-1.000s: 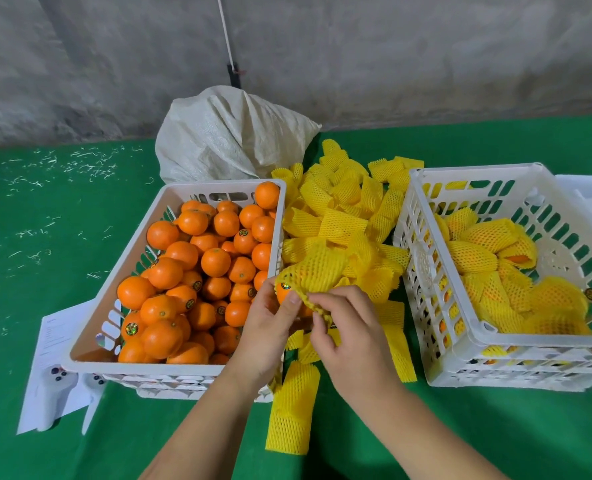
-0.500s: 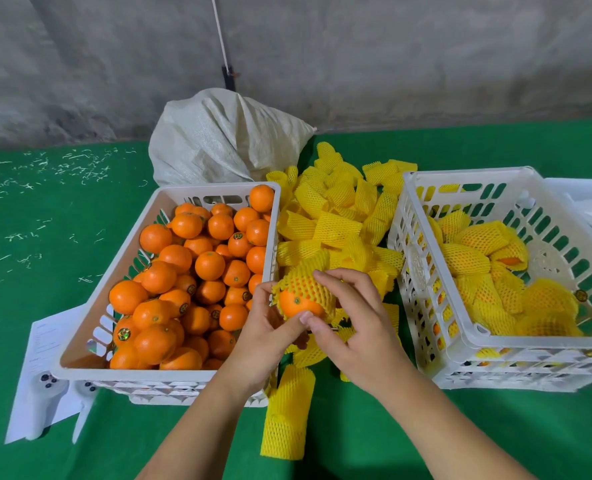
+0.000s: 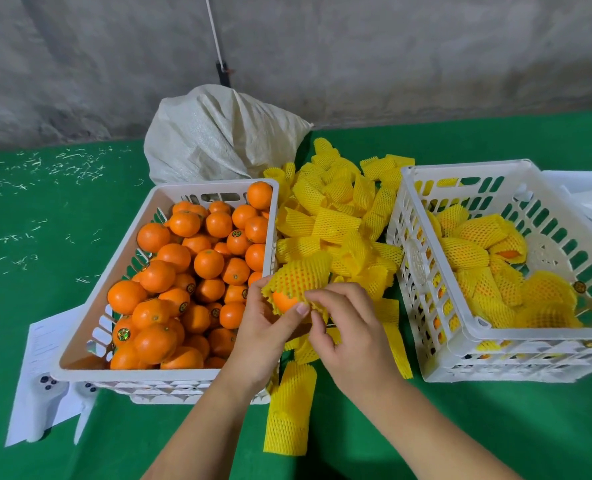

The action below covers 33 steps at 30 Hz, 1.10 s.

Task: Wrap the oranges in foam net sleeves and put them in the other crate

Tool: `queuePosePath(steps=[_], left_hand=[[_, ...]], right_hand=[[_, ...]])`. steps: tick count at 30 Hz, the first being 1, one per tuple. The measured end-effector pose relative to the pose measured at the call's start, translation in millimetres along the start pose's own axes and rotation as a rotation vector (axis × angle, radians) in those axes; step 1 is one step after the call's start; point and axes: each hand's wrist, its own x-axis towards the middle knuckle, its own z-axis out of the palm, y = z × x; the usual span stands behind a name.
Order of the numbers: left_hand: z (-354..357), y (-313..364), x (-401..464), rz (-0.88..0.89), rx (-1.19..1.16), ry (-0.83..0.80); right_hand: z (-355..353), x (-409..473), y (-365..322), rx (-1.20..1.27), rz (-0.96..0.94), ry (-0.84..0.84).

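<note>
Two white crates stand on the green bench (image 3: 45,237), and the pile of yellow sleeves (image 3: 336,216) between them serves as the landmark. Left of the pile, some paper sheets (image 3: 41,344) lie under the near corner of the left crate (image 3: 121,265), which is heaped with bare oranges (image 3: 197,271). Behind that crate and just left of the pile's far end sits a pale woven sack (image 3: 218,133) against the grey wall.

At the near edge of the pile, the left hand (image 3: 263,337) cups an orange (image 3: 284,301) from below, its fingers curled round the fruit; that grip is closed on the orange. A net sleeve (image 3: 298,278) covers the top of this orange, with bare peel showing at the lower edge. The right hand (image 3: 353,327), just right of the left hand, pinches the lower hem of the net sleeve between thumb and fingertips, so its grip is closed on the foam.

Nearer the person than the pile, one flat sleeve (image 3: 289,410) lies alone on the bench. Right of the pile stands the right crate (image 3: 461,355), holding wrapped oranges (image 3: 467,252) in yellow netting. More paper (image 3: 585,199) lies beyond its far right corner.
</note>
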Motion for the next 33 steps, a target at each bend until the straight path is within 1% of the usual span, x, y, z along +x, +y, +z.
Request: queuePosePath(steps=[2, 3, 4, 6, 9, 12, 16, 18, 20, 22, 25, 27, 30, 31, 33], left_hand=[[-2.7, -1.0, 1.3, -0.018, -0.055, 0.016], [-5.4, -0.8, 1.6, -0.027, -0.079, -0.009], [-8.0, 0.3, 1.5, -0.035, -0.08, -0.057], [-11.4, 1.4, 0.4, -0.047, -0.001, -0.159], [-9.5, -1.7, -0.2, -0.049, 0.128, -0.178], [-3.9, -2.5, -3.4, 0.003, 0.167, -0.151], [0.6, -4.9, -2.4, 0.069, 0.221, -0.114], [-1.1, -5.7, -0.2, 0.114, 0.203, -0.08], [-3.0, -5.4, 0.3, 0.125, 0.161, -0.052], [-3.0, -5.9, -0.7, 0.114, 0.144, -0.012], [-3.5, -7.7, -0.5, 0.115, 0.146, 0.059], [-2.6, -5.6, -0.8, 0.091, 0.136, 0.045], [-2.4, -5.8, 0.3, 0.118, 0.256, -0.075], [-2.0, -6.5, 0.7, 0.114, 0.273, -0.09], [-0.7, -5.8, -0.4, 0.11, 0.307, -0.057]], right_hand=[[3.3, -4.5, 3.6, 0.069, 0.192, -0.006], [4.4, -6.5, 6.4, 0.101, 0.244, -0.018], [5.7, -7.4, 8.7, 0.115, 0.255, -0.029], [8.5, -6.6, 12.9, 0.093, 0.236, -0.032], [7.4, 1.0, 18.8, 0.111, 0.303, -0.048], [2.1, 4.7, 23.4, 0.099, 0.259, -0.026], [-1.6, 3.0, 20.7, 0.019, 0.176, 0.105], [0.2, 0.3, 12.6, 0.004, 0.111, 0.084], [5.0, -3.6, 3.6, 0.017, 0.091, 0.057], [10.0, -7.6, -2.8, 0.036, 0.142, 0.035], [11.6, -7.6, -3.4, 0.078, 0.307, 0.001], [8.5, -1.4, 0.3, 0.083, 0.357, 0.025], [4.3, 7.6, 4.3, 0.064, 0.277, 0.032], [3.4, 8.7, 4.4, 0.052, 0.229, 0.025], [2.5, 8.2, 3.6, 0.014, 0.128, 0.03]])
